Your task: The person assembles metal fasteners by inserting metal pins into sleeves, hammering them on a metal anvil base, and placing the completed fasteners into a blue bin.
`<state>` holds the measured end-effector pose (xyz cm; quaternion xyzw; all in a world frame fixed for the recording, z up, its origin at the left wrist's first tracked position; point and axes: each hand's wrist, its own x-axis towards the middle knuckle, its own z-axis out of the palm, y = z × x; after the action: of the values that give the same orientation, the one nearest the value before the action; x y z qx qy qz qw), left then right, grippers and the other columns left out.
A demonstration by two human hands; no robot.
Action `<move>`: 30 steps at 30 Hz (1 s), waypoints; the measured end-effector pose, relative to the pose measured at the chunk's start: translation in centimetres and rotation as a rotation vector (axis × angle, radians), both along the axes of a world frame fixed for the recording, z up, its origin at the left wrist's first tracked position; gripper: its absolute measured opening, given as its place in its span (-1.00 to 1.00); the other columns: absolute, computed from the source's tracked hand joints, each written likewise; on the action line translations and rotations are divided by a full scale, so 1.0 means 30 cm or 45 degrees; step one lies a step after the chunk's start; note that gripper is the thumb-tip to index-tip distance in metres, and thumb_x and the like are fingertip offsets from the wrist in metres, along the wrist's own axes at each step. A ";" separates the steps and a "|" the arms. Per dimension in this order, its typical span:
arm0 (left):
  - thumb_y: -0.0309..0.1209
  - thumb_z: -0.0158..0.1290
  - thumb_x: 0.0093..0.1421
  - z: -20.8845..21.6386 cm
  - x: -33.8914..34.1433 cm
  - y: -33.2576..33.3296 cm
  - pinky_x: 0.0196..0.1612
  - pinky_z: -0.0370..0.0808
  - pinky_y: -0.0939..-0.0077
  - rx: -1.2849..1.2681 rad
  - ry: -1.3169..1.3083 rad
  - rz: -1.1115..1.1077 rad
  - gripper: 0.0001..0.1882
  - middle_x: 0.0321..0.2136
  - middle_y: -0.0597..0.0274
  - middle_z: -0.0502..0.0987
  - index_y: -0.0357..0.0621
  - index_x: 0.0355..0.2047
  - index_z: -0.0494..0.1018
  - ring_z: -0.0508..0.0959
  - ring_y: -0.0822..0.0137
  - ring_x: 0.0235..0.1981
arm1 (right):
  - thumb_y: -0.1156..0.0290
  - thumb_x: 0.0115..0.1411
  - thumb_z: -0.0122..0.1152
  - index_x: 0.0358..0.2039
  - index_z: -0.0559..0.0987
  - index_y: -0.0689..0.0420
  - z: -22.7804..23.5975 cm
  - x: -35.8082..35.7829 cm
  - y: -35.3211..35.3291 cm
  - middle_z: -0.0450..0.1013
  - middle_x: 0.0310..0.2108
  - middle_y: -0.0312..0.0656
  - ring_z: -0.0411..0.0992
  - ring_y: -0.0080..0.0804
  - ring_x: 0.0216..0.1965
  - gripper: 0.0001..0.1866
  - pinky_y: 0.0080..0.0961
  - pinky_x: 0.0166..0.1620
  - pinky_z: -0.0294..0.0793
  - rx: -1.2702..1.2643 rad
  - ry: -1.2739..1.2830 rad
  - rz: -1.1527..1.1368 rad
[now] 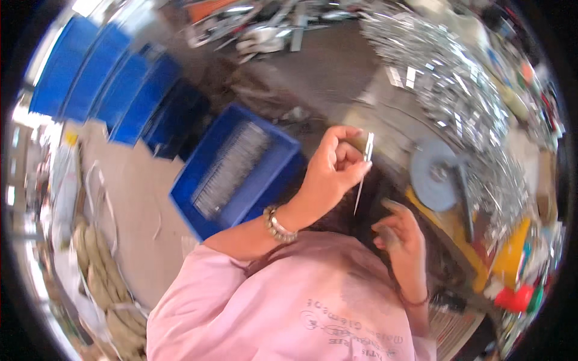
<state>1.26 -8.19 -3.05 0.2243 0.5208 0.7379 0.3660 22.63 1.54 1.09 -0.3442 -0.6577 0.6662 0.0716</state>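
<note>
Silvery strip [369, 146] was pinched by the left hand [336, 162], right hand [406, 234] was half-curled nearby, its grip unclear, blue bin [279, 150] to the left held metal pieces [232, 171]

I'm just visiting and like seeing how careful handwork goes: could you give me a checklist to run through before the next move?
1. Metal piece gripped: ok, pinched between thumb and fingers of the left hand.
2. Right hand free: cannot tell; its fingers are curled and blurred, though no piece shows in them.
3. Held piece apart from the grey disc: ok, a gap shows between them.
4. Pieces in the blue bin orderly: ok, lined up in a long row.
5. Loose pile at the right orderly: not ok, strips lie jumbled.
6. Held piece free of flaws: cannot tell, too small and blurred.
</note>
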 end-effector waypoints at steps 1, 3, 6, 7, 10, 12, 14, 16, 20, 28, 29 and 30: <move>-0.57 0.28 0.37 -0.023 -0.054 -0.040 -0.21 0.49 0.66 -0.060 0.072 0.097 -0.36 -0.21 0.34 0.60 -0.12 0.38 0.27 0.54 0.59 -0.26 | 0.57 0.47 0.21 0.34 0.51 0.21 -0.015 0.004 0.002 0.61 -0.18 -0.25 0.53 -0.60 -0.28 -0.56 -0.63 -0.16 0.56 -0.019 -0.034 -0.015; -0.53 0.27 0.38 -0.101 -0.158 -0.152 -0.18 0.49 0.63 -0.299 0.327 0.335 -0.43 -0.21 0.31 0.61 -0.14 0.33 0.33 0.55 0.55 -0.23 | 0.54 0.52 0.17 0.32 0.50 0.24 -0.030 -0.004 0.006 0.61 -0.19 -0.23 0.53 -0.61 -0.29 -0.61 -0.63 -0.18 0.57 -0.047 -0.098 0.040; -0.53 0.24 0.33 -0.229 -0.296 -0.380 -0.26 0.46 0.57 -0.673 0.241 0.583 -0.44 -0.26 0.28 0.64 -0.15 0.31 0.36 0.54 0.51 -0.30 | 0.52 0.54 0.15 0.31 0.49 0.27 -0.078 -0.016 0.010 0.61 -0.19 -0.22 0.53 -0.61 -0.30 -0.62 -0.62 -0.20 0.57 -0.106 -0.110 0.094; -0.53 0.24 0.31 -0.360 -0.352 -0.476 -0.28 0.45 0.56 -0.776 0.304 0.734 -0.46 -0.29 0.29 0.64 -0.14 0.28 0.40 0.52 0.50 -0.35 | 0.51 0.55 0.14 0.31 0.48 0.29 -0.092 -0.023 0.006 0.61 -0.19 -0.21 0.54 -0.61 -0.30 -0.63 -0.62 -0.21 0.57 -0.119 -0.123 0.111; -0.53 0.29 0.23 -0.605 -0.460 -0.720 -0.24 0.52 0.45 -1.044 0.369 1.001 -0.47 -0.25 0.18 0.69 -0.21 0.21 0.46 0.60 0.41 -0.30 | 0.49 0.56 0.14 0.30 0.48 0.30 -0.131 -0.036 0.007 0.61 -0.19 -0.21 0.54 -0.61 -0.31 -0.63 -0.61 -0.22 0.58 -0.151 -0.126 0.137; -0.52 0.31 0.20 -0.694 -0.510 -0.818 -0.20 0.56 0.41 -1.107 0.411 1.056 -0.47 -0.22 0.13 0.70 -0.25 0.19 0.48 0.64 0.35 -0.27 | 0.49 0.57 0.14 0.30 0.49 0.30 -0.139 -0.043 0.005 0.61 -0.20 -0.21 0.54 -0.61 -0.31 -0.64 -0.61 -0.23 0.57 -0.158 -0.132 0.128; -0.51 0.33 0.16 -0.731 -0.546 -0.883 -0.09 0.61 0.37 -1.311 0.481 1.177 -0.46 -0.17 0.04 0.71 -0.29 0.16 0.50 0.69 0.26 -0.19 | 0.48 0.57 0.14 0.30 0.49 0.30 -0.143 -0.050 0.000 0.61 -0.20 -0.21 0.54 -0.61 -0.31 -0.64 -0.62 -0.24 0.57 -0.163 -0.138 0.130; -0.41 0.36 0.17 -0.789 -0.599 -0.931 0.05 0.61 0.22 -1.240 0.465 1.176 -0.49 -0.12 -0.12 0.70 -0.26 0.12 0.52 0.71 -0.01 -0.07 | 0.46 0.58 0.14 0.31 0.49 0.28 -0.148 -0.050 0.001 0.61 -0.20 -0.21 0.54 -0.61 -0.31 -0.63 -0.62 -0.24 0.56 -0.146 -0.159 0.124; -0.41 0.37 0.17 -0.790 -0.653 -0.931 0.14 0.59 0.17 -1.405 0.554 1.154 -0.49 -0.03 -0.18 0.70 -0.22 0.12 0.52 0.70 -0.11 0.05 | 0.44 0.58 0.14 0.33 0.48 0.27 -0.182 -0.039 0.009 0.61 -0.20 -0.21 0.54 -0.61 -0.32 -0.61 -0.62 -0.24 0.56 -0.145 -0.171 0.131; -0.24 0.38 0.25 -0.795 -0.705 -0.851 0.17 0.60 -0.06 -1.729 0.807 0.908 -0.44 0.07 -0.26 0.69 -0.14 0.19 0.50 0.66 -0.31 0.11 | 0.51 0.54 0.13 0.33 0.55 0.11 -0.206 0.004 0.019 0.64 -0.15 -0.19 0.56 -0.60 -0.29 -0.61 -0.59 -0.19 0.62 -0.191 -0.157 0.062; -0.20 0.36 0.28 -0.790 -0.708 -0.840 0.18 0.59 -0.07 -1.703 0.875 0.899 -0.43 0.09 -0.27 0.68 -0.16 0.20 0.49 0.65 -0.29 0.14 | 0.53 0.53 0.13 0.32 0.56 0.08 -0.192 0.004 0.014 0.64 -0.14 -0.17 0.58 -0.59 -0.26 -0.61 -0.56 -0.16 0.66 -0.176 -0.157 0.057; -0.19 0.34 0.31 -0.821 -0.735 -0.961 0.20 0.57 -0.07 -1.555 0.955 1.032 -0.46 0.09 -0.29 0.67 -0.18 0.20 0.50 0.64 -0.28 0.17 | 0.52 0.53 0.14 0.31 0.57 0.08 -0.203 -0.010 0.021 0.64 -0.12 -0.19 0.59 -0.56 -0.25 -0.62 -0.55 -0.14 0.65 -0.219 -0.160 0.109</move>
<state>-20.78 -37.01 -27.67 0.0118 0.9586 0.2757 -0.0697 22.33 2.18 -5.01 -0.3618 -0.6154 0.6998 -0.0280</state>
